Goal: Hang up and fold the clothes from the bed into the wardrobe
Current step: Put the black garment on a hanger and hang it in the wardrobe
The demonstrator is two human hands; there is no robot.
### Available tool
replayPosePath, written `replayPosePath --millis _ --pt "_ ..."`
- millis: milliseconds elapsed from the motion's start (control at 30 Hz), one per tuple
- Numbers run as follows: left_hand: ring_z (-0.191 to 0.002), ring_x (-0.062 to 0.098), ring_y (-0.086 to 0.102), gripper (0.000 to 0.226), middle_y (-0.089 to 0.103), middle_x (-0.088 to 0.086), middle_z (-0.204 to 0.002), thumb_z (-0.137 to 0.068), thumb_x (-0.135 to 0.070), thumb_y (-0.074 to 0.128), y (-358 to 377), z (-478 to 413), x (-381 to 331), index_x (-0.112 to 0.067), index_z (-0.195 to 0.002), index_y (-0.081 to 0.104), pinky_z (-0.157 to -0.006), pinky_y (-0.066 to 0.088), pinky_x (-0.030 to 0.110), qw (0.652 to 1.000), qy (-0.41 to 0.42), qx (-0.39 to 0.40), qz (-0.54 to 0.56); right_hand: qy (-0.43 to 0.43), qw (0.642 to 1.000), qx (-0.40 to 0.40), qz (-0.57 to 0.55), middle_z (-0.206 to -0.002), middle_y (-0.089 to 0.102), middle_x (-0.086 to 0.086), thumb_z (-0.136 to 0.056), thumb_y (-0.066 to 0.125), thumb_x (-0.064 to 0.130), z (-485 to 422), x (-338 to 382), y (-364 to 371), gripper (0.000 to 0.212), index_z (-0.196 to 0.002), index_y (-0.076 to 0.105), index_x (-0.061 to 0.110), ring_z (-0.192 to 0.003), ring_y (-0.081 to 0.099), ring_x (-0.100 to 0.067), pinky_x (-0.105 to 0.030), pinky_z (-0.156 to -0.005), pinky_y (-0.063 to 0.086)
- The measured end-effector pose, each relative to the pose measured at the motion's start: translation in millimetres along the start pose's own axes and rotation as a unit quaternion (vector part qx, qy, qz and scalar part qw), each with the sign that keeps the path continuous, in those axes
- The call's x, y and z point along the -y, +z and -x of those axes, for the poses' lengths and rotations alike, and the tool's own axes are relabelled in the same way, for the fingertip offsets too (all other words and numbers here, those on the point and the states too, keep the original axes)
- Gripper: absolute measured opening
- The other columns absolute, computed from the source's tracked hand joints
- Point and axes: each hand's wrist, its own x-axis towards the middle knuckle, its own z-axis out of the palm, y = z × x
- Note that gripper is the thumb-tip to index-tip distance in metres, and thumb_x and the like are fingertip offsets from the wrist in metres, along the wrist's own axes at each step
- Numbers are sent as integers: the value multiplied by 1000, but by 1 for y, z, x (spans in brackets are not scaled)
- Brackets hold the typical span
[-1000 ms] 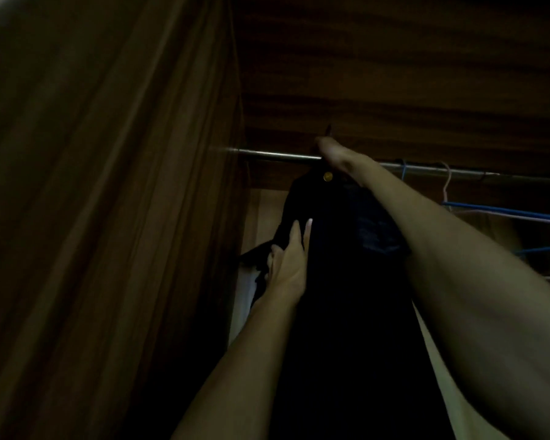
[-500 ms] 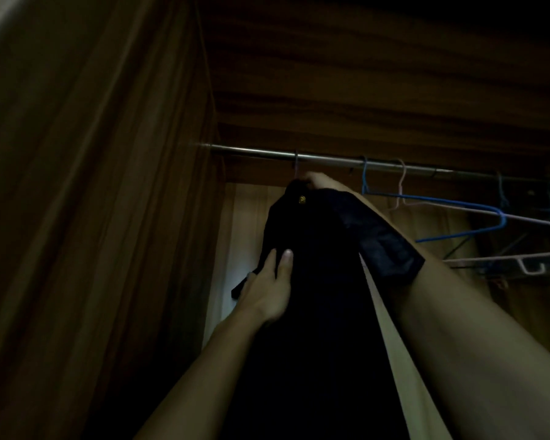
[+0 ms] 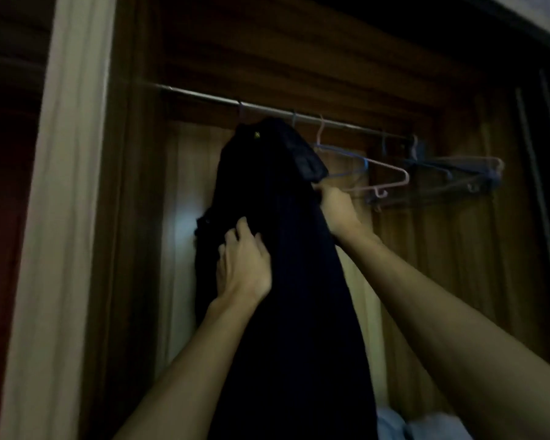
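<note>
Dark garment [image 3: 299, 281] hangs near left end of rail [image 3: 340, 123]. Soft, floppy, may slip. Left hand [image 3: 245, 265] flat on cloth, fingers loose. Right hand [image 3: 335, 203] at cloth edge; grip hidden, cannot tell. Hold near top.

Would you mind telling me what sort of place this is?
Most likely the inside of a wardrobe: a metal rail spans wooden walls, empty hangers hang on it, and a dark garment hangs beside them.

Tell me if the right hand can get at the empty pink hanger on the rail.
Probably yes: the right hand holds the dark garment's edge just beside the pink hanger, nothing between.
</note>
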Motion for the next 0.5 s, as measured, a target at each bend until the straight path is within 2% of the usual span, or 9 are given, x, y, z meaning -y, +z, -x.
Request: replayPosePath --millis 67,100,200,267,367,500 --pt "-122 35 50 49 44 18 -145 -106 -26 30 -3 33 -2 -15 -153 23 -96 47 47 1000 14 1 -6 -7 999 -3 47 -96 67 -12 -95 52 28 46 -3 -17 18 -91 60 12 -89 63 -33 -36 -69 47" --pt "-122 35 50 50 44 18 -145 -106 -24 30 -3 51 -3 -14 -154 22 -94 48 47 1000 20 -2 -13 -3 996 5 87 -99 68 -13 -95 52 26 69 -12 -24 16 -94 60 12 -92 63 -33 -33 -68 44" --pt "-120 35 50 53 43 18 -145 -102 -18 35 0 106 0 -13 -154 21 -85 52 49 998 49 7 -46 17 986 52 156 -111 67 -9 -94 49 21 137 -44 -44 25 -115 61 12 -100 63 -28 -33 -75 49" --pt "-120 36 49 57 40 19 -148 -99 -15 38 2 143 -1 -11 -154 21 -84 53 50 997 48 37 -47 43 979 83 181 -112 67 -7 -93 51 21 176 -61 -63 28 -118 60 14 -99 63 -25 -37 -80 53" --pt "-124 40 44 61 28 20 -153 -93 -9 40 3 196 -20 -9 -152 24 -89 50 53 997 58 49 -23 70 969 95 217 -109 68 -8 -89 54 20 244 -91 -101 26 -112 62 13 -99 64 -28 -32 -75 48" --pt "-127 43 40 63 33 25 -149 -81 -9 40 11 265 -67 -5 -144 39 -104 40 53 984 166 57 14 143 950 107 256 -107 67 -9 -86 52 16 339 -124 -165 21 -105 61 12 -97 63 -33 -32 -70 46"
